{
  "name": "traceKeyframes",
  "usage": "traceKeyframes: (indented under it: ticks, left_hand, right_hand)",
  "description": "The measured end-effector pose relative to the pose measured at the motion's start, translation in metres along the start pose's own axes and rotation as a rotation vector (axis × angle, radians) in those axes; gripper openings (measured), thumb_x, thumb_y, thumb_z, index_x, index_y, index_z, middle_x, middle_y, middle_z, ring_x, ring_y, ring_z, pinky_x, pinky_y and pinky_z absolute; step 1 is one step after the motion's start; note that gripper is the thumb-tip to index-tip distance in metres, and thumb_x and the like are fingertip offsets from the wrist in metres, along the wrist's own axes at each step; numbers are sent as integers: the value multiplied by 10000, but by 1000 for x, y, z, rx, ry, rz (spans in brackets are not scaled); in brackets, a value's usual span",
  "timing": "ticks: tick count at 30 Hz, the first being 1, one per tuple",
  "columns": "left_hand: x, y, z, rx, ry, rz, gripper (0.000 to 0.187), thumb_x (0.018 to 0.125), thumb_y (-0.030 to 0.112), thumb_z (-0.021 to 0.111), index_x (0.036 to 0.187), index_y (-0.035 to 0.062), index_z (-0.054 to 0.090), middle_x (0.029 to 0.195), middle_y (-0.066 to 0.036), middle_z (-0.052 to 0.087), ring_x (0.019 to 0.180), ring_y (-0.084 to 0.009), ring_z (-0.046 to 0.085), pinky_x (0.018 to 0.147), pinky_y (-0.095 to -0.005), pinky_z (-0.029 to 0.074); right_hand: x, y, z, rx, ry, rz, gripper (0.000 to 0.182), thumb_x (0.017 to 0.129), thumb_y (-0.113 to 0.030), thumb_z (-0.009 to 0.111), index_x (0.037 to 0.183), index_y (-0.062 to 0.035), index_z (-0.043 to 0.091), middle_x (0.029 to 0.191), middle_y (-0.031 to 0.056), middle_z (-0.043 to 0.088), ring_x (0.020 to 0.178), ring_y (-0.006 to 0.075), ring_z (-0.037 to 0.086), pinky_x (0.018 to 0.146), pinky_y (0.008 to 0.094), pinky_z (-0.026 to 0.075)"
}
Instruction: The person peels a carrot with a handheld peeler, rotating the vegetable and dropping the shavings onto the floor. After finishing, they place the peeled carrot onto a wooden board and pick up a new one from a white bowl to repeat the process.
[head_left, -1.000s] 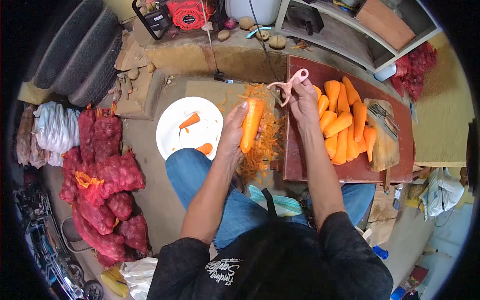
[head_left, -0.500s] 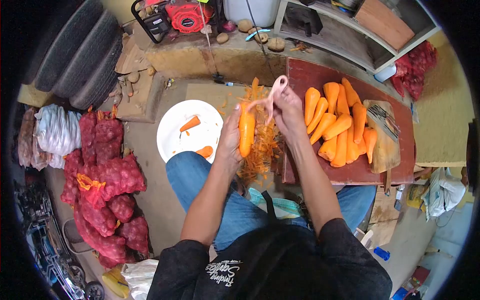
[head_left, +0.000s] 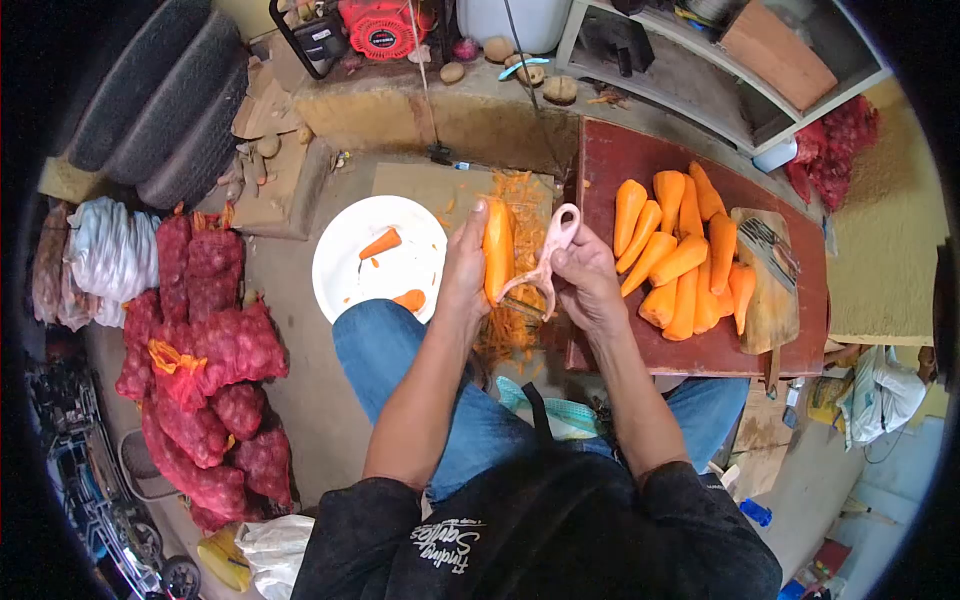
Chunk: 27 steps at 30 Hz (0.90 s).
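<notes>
My left hand (head_left: 467,262) is closed around an orange carrot (head_left: 498,245), which stands nearly upright with its surface peeled bright. A pale pink peeler (head_left: 558,235) is gripped in my right hand (head_left: 590,280); its forked head lies against or just beside the carrot's lower end. Below both hands, orange peelings (head_left: 520,335) are heaped on a sheet of cardboard (head_left: 405,182). Left of my left hand sits a white basin (head_left: 335,285) with carrot pieces (head_left: 380,243) inside.
Several peeled carrots (head_left: 680,260) lie on a red table (head_left: 620,345) to the right, next to a wooden cutting board (head_left: 775,310). Red mesh sacks (head_left: 205,350) are piled at the left, below stacked tires (head_left: 165,110). A concrete ledge (head_left: 380,110) runs along the back.
My right hand has brought the peeler down from above the carrot to its lower end. The camera view has shifted slightly.
</notes>
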<state>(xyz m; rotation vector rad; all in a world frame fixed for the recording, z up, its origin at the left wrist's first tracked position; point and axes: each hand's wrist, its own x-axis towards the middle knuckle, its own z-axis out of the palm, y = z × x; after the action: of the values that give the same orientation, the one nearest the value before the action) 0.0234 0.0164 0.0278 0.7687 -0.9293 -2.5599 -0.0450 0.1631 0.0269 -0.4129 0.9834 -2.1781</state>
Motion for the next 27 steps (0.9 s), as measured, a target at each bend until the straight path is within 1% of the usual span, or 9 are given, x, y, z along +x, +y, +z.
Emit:
traceKeyframes:
  ticks: [8,11,12,15,17,21,22,25,27]
  left_hand:
    - [2,-9,-16,70,-85,-21,411,1012,454,531,1063,48,571,774,-80,631,554,-159,621,436,-263,506]
    - [0,-8,-9,47,-66,15,409,1014,459,519,1048,55,579,755,-77,631,552,-161,626,438,-259,508]
    - [3,-10,-12,43,-58,5,410,1015,461,512,1042,58,582,750,-76,629,551,-160,626,437,-263,510]
    - [15,-11,-23,-7,-8,-9,394,1020,448,499,1026,62,578,749,-68,616,546,-158,619,438,-271,516]
    - [13,-7,-16,-60,14,-31,359,1024,414,501,1017,60,559,766,-57,597,538,-158,604,441,-273,524]
    - [8,-12,-3,10,69,30,403,1022,461,494,1003,71,590,762,-63,628,530,-157,612,440,-280,519]
    - [4,-11,-5,65,-20,27,397,1017,462,505,1015,72,579,771,-62,621,536,-155,606,433,-280,512]
    - [-1,-9,-10,4,-122,-73,373,1014,438,520,1064,74,586,782,-39,609,568,-138,600,504,-298,542]
    - [3,-9,-16,-10,-114,-120,426,1015,477,490,1054,63,579,785,-74,617,580,-160,612,491,-314,531]
  right_hand:
    - [91,12,-41,6,66,-200,161,952,-38,607,1104,-32,557,948,46,631,819,140,631,760,279,526]
    - [82,-1,-36,34,239,-121,136,971,-27,565,1106,-27,549,951,66,632,816,154,634,760,285,528]
    - [71,-2,-38,-14,171,-119,202,979,-150,619,1122,-28,546,960,82,650,836,164,642,732,295,537]
    - [21,-6,-22,9,17,-30,278,948,-183,672,1138,-24,546,977,90,659,836,157,645,736,293,537]
    - [-1,2,-2,-26,21,13,313,930,-192,699,1143,-23,546,967,82,659,826,151,646,737,285,536]
    - [9,7,-4,-7,-24,12,331,913,-187,722,1145,-27,549,953,64,661,806,140,650,737,274,538]
    - [17,6,4,-25,73,-35,289,927,-164,702,1140,-34,556,952,54,660,800,138,650,735,271,541]
    - [55,9,-17,-11,50,-98,202,947,-98,651,1098,-16,544,928,58,632,788,141,630,707,284,527]
    - [76,11,-24,19,80,-119,156,976,-86,608,1107,-28,546,920,50,624,807,139,628,729,282,529]
